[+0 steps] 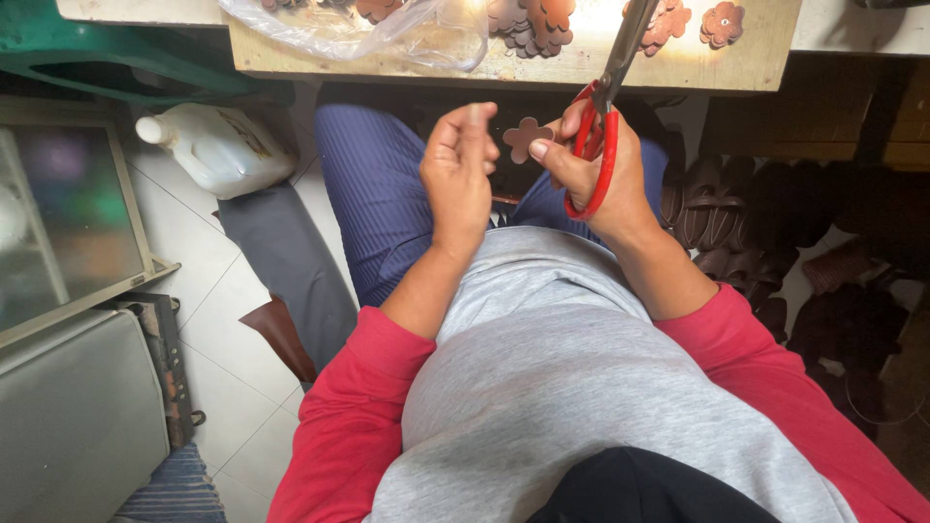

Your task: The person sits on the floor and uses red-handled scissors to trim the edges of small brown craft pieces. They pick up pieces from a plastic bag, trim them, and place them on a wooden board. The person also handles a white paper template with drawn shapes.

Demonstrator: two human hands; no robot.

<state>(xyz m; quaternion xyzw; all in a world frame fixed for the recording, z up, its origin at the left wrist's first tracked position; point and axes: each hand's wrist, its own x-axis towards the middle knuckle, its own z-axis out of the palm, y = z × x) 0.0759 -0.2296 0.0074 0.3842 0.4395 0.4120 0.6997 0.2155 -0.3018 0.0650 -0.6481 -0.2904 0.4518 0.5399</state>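
Note:
My right hand (pixel 603 169) grips red-handled scissors (pixel 603 116), blades pointing up over the table edge. Its thumb and fingertip also pinch a small brown flower-shaped leather piece (pixel 523 138). My left hand (pixel 459 172) is raised just left of that piece, fingers curled together and upright; whether it holds something thin I cannot tell. Both hands hover over my lap, above blue striped trousers (pixel 373 184).
A wooden table (pixel 581 68) at the top carries more brown flower cut-outs (pixel 542 21) and a clear plastic bag (pixel 407 29). A white plastic jug (pixel 218 145) lies on the tiled floor at left. Dark sandals (pixel 765 223) pile up on the right.

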